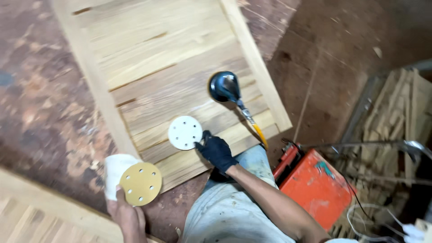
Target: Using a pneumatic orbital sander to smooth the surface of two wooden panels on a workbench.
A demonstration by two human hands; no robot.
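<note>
Gloved right hand (216, 150) pinches white disc (185, 132) flat on panel (148, 49); bare left hand (127, 216) grips tan disc (140, 183) stack; lifting by the rim should avoid creasing.

The wooden panel (171, 67) runs off the top edge, so its far end is out of sight. A second board (40, 207) is cut by the left and bottom edges. The left hand (128, 216) is cropped at the wrist, and its fingers sit behind the white roll (116, 168). The orange box (315, 184) is partly covered by the right forearm. The scrap wood pile (396, 117) at right is blurred.
</note>
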